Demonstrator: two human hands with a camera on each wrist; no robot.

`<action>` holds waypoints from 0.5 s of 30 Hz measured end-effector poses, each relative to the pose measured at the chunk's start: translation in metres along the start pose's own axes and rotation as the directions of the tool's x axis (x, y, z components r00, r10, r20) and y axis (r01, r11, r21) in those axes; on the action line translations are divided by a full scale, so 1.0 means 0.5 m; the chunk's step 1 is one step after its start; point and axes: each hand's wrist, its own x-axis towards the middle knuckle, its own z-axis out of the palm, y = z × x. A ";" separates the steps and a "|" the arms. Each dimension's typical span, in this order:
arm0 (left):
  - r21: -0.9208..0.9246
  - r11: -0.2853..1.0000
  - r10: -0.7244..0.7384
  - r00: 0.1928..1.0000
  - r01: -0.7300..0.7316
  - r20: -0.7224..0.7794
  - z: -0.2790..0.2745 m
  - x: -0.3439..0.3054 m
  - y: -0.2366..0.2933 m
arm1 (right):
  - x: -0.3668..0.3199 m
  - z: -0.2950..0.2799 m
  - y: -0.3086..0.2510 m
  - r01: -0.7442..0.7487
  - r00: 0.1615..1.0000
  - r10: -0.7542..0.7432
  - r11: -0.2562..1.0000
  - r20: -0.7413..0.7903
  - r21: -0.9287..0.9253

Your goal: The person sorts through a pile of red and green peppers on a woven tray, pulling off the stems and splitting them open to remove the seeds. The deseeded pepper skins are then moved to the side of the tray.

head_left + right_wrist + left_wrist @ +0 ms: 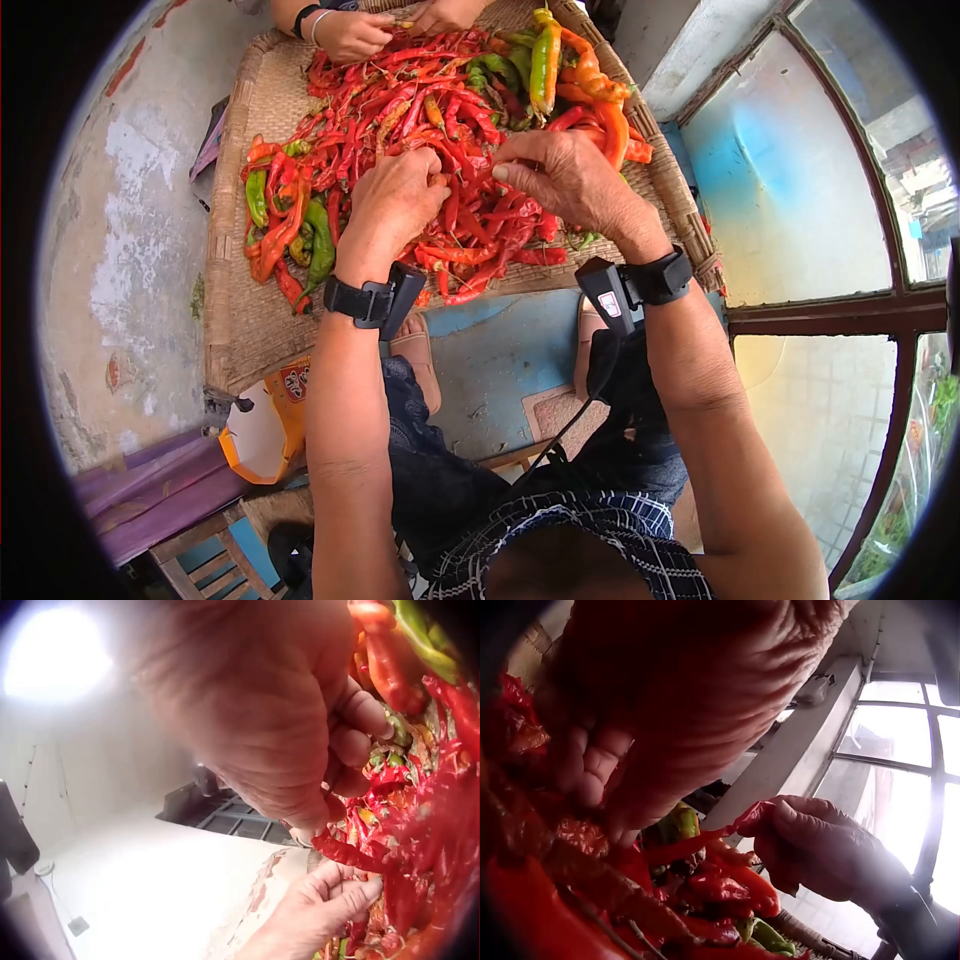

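Note:
My right hand pinches one end of a shrivelled red chili pepper between thumb and fingers. From there the pepper slants down towards my left hand, as both wrist views show. My left fingers are bent low over the heap of red chili peppers, close to that pepper's lower end. Their tips are partly hidden, so I cannot tell whether they grip it. The heap covers much of a woven tray. Both hands are over its near middle, a short gap apart.
Another person's hands work at the tray's far edge. Green and orange peppers lie at the far right, more green ones at the left. Glass window panes stand on the right, a peeling wall on the left.

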 end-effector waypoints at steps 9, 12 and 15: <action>-0.648 0.762 0.048 0.998 -0.013 0.036 -0.054 0.013 -0.003 | -0.014 -0.057 0.004 -0.094 0.970 0.078 0.994 -0.229 -0.063; -0.833 0.530 -0.098 0.964 -0.158 -0.245 -0.055 0.032 -0.008 | -0.017 -0.058 0.006 -0.162 0.968 0.139 0.982 -0.207 -0.098; -0.593 0.782 -0.226 0.798 -0.192 -0.558 -0.043 0.051 -0.011 | -0.014 -0.052 0.007 -0.168 0.967 0.141 0.979 -0.211 -0.112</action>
